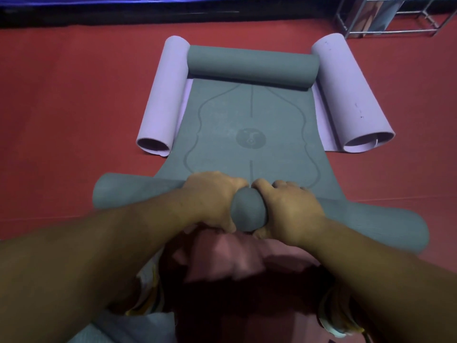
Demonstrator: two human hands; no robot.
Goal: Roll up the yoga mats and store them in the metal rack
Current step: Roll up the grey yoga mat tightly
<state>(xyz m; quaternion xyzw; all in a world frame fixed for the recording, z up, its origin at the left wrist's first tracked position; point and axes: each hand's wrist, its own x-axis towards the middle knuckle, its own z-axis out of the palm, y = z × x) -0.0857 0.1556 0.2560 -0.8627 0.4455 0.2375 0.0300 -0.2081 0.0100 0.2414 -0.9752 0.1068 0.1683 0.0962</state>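
Red floor point(61, 100) with the grey yoga mat point(249, 134) laid over a lilac mat point(351, 95), metal rack point(395, 18) at far right: left hand point(210, 199) and right hand point(289, 209), close together, clamp the near roll, which should be kept tight and square while rolling forward

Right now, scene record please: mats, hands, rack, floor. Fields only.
grey rubber yoga mat: flat middle, far end curled, near end rolled under both hands
near grey roll: lies crosswise, gripped at its centre
left hand: clamped on the roll
right hand: clamped on the roll
lilac foam yoga mat: under the grey one, both side ends curled up
metal wire rack: top right, apart from the mats
red carpet floor: beneath everything
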